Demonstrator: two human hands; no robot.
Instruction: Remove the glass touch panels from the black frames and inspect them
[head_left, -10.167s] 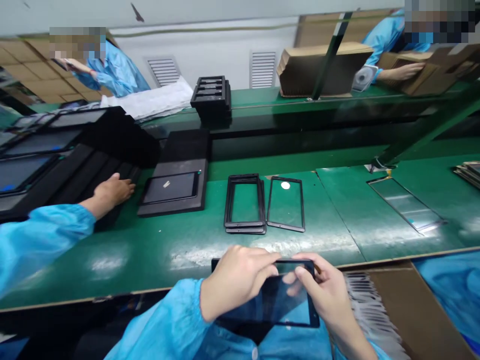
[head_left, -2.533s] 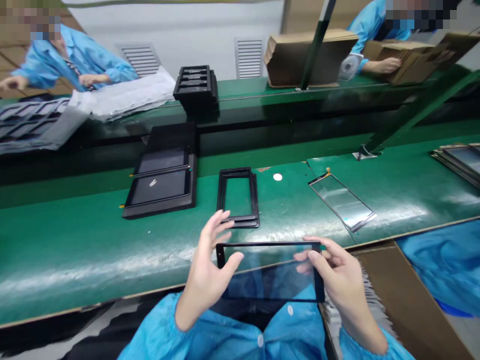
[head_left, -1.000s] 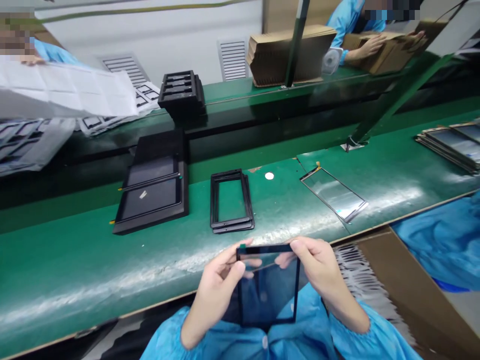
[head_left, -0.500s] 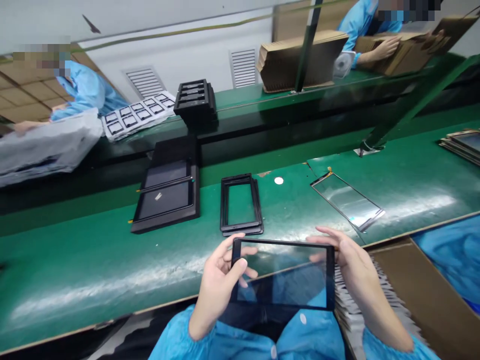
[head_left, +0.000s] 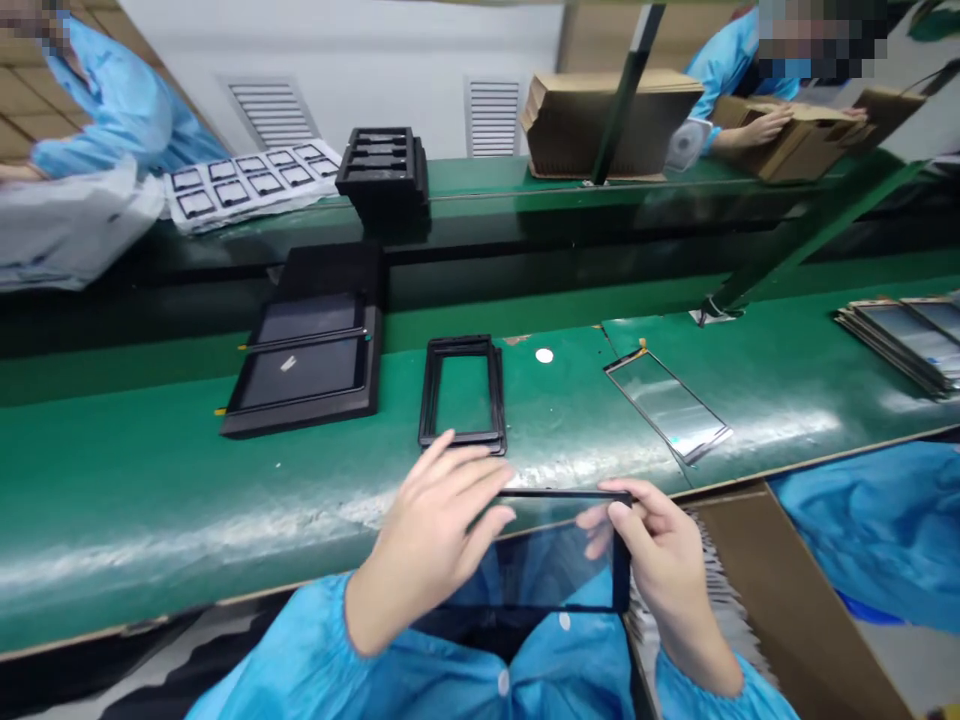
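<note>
A see-through touchscreen panel with a black border [head_left: 551, 560] is held level above my lap. My right hand [head_left: 664, 550] pinches its right end, thumb on the near face and fingers behind the glass. My left hand [head_left: 442, 530] is in front of the panel's left end, fingers stretched and thumb apart; whether it touches the panel I cannot tell. Just beyond my left fingertips lies a small stack of black rectangular frames [head_left: 425, 400]. To the right, a clear touch panel with an orange tab [head_left: 667, 400] lies on the green bench [head_left: 555, 420].
Dark screens [head_left: 300, 375] rest on a black foam block [head_left: 330, 270] at left. Stacked panels [head_left: 892, 345] lie far right. Beyond are black trays [head_left: 382, 170], cardboard sheets [head_left: 615, 130] and two people in blue. A green post [head_left: 810, 225] rises from the bench. An open carton [head_left: 795, 590] stands at lower right.
My left hand has let go of the panel's left end and moved in front of it, fingers extended. My right hand has closed on the right end. The camera view has shifted slightly.
</note>
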